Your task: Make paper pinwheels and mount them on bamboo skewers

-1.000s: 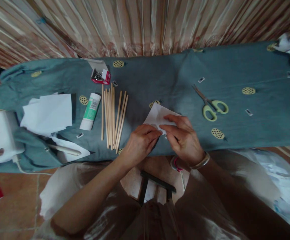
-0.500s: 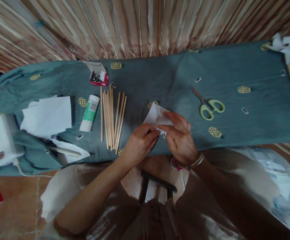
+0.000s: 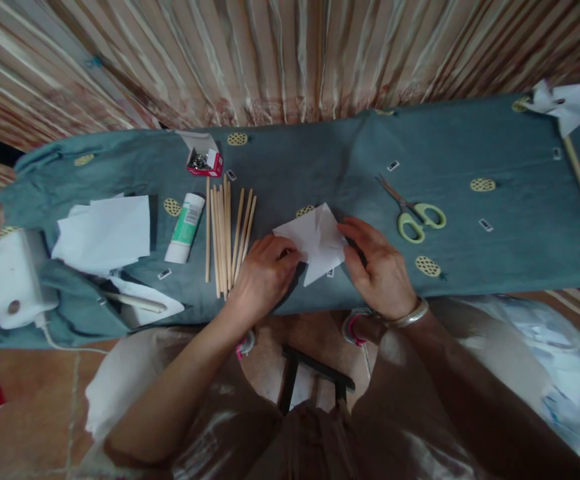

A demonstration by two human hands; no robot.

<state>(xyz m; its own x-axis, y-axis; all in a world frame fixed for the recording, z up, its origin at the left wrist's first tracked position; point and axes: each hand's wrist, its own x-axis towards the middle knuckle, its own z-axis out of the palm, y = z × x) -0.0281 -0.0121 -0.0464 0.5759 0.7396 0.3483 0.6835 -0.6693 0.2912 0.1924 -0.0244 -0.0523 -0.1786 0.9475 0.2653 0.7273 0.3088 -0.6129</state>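
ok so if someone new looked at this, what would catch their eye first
Probably the folded white paper at the table's front middle, pinched at its left by the left grip, with the right grip spread at its right edge. Next, the white pinwheel at the far right, towards the back. Then the scissors with bright green handles, right of the paper.

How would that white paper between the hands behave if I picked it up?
The white paper is probably light, as it looks like a thin sheet. Its pointed flaps may flop, since they stick outward. It could crease easily, as folds seem to show already.
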